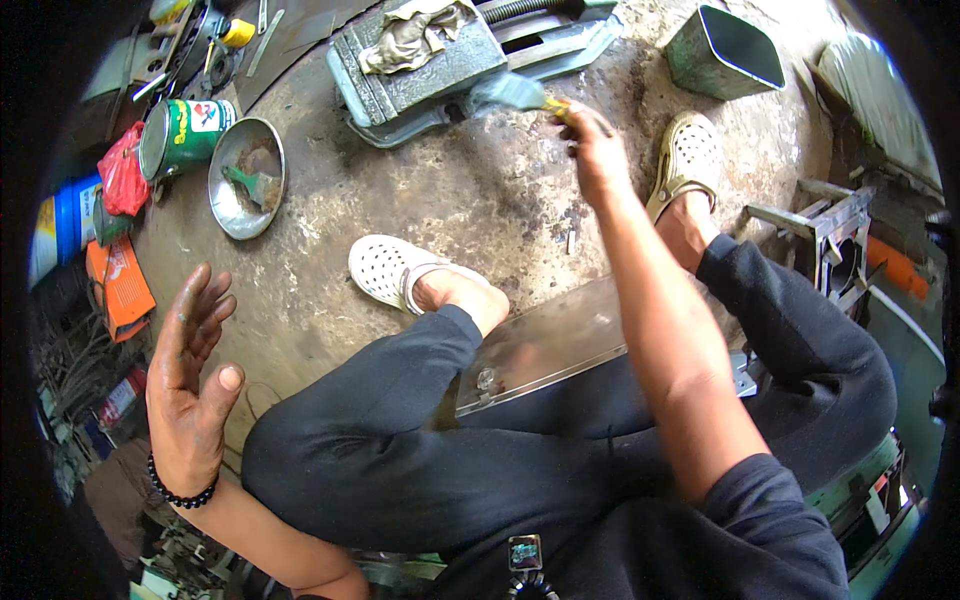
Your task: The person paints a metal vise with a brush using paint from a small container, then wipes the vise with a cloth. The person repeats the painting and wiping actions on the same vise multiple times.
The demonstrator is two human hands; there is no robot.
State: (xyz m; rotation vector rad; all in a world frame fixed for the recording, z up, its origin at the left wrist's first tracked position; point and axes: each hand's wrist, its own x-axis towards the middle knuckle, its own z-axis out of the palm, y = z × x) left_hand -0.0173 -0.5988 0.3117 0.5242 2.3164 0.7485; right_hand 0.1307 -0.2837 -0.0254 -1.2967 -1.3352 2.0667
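Observation:
My right hand (597,150) reaches forward with its fingers closed round the yellow handle of a brush (515,92). The brush's wide blue-grey head is smeared by motion and lies beside the near right corner of a heavy grey metal vise (425,75). On top of the vise rests a crumpled grey rag (415,35). My left hand (190,360) is raised at the left, fingers stretched out and thumb apart, smudged dark and holding nothing. Between my legs is a flat, shiny metal plate (545,340).
A metal bowl (225,205) holding a green-handled tool (255,185) stands at the left by a green paint can (185,140) and a red plastic bag (124,170). At the far right are an open square bin (690,65) and a metal stand (838,235). Tools crowd the far left.

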